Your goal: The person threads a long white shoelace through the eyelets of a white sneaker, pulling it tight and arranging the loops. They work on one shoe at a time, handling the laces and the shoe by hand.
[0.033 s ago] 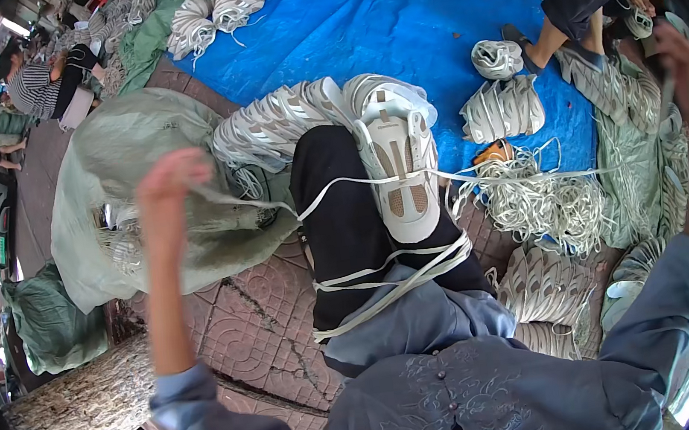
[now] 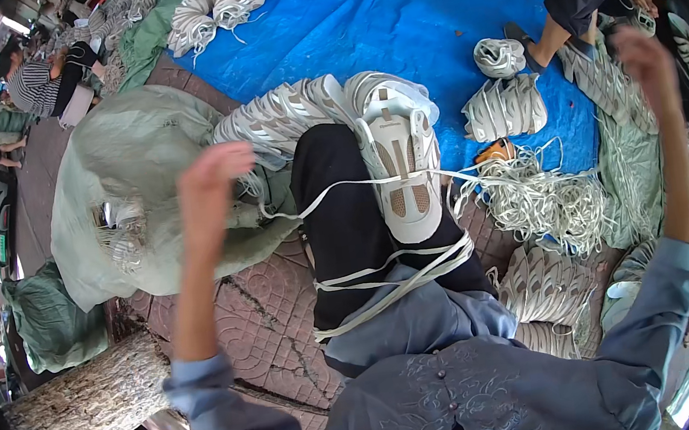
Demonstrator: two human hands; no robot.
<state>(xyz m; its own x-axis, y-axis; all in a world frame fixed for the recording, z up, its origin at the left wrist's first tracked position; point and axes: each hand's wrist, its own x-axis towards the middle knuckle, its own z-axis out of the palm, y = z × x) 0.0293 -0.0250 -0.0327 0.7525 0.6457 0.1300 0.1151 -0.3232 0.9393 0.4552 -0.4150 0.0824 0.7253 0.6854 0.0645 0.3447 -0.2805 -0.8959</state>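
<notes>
A seated worker's left hand (image 2: 216, 183), at nine o'clock, closes on a white strap (image 2: 333, 189) pulled taut across a bundle of pale shoe soles (image 2: 400, 165) resting on the black-clad knee at centre. The right hand (image 2: 642, 58), flung wide to two o'clock, is blurred; its grip cannot be told. More strap loops the leg at six o'clock. A green sack (image 2: 134, 181) lies at nine o'clock, loose straps (image 2: 545, 199) at three, a blue tarp (image 2: 406, 18) at twelve.
</notes>
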